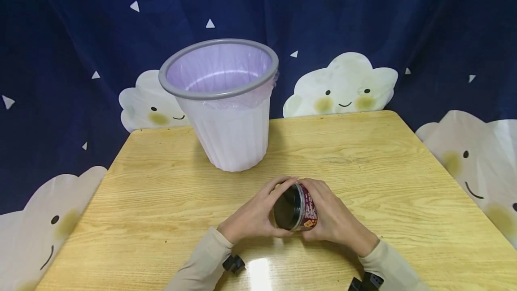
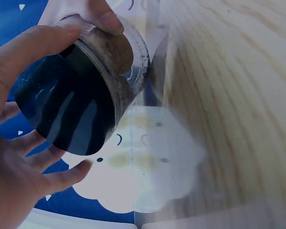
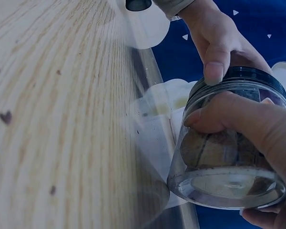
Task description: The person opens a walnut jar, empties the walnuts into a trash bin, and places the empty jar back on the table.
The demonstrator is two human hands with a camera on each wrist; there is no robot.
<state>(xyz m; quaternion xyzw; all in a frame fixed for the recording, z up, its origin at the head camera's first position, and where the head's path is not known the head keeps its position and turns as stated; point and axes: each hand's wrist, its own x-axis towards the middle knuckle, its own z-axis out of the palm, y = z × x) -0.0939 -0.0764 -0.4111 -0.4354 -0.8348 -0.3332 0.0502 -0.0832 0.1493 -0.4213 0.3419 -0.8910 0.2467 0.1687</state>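
Observation:
Tipped on its side in the head view, a clear jar with a maroon label and a black lid is between both hands, close over the table. My left hand curls round the lid, its thumb along the lid's edge in the left wrist view. The right hand grips the jar's body, and its thumb lies across the clear wall in the right wrist view. Something brown shows through the plastic. Part of the label is hidden behind the right fingers.
Behind the hands, a white bin with a grey rim and a purple liner stands on the wooden table. A dark blue curtain with cloud faces hangs behind and beside the table. Small dark specks dot the tabletop.

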